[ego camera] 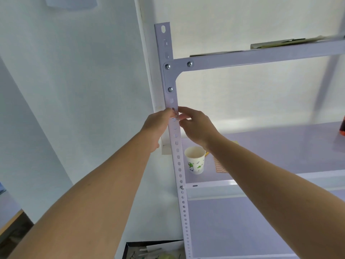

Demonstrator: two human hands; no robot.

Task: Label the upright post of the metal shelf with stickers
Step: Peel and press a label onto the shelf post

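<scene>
Pinching 1 sticker (176,114) against post (178,161) front: left hand (160,121) at its left edge, right hand (195,125) at its right, fingers curled. Just below 3-bolt bracket (169,77). Cup (195,160) on shelf (270,146) lower down.

Sticker (176,114) mostly hidden by fingertips (183,117); orange-black object (342,128) cut by right edge.
</scene>
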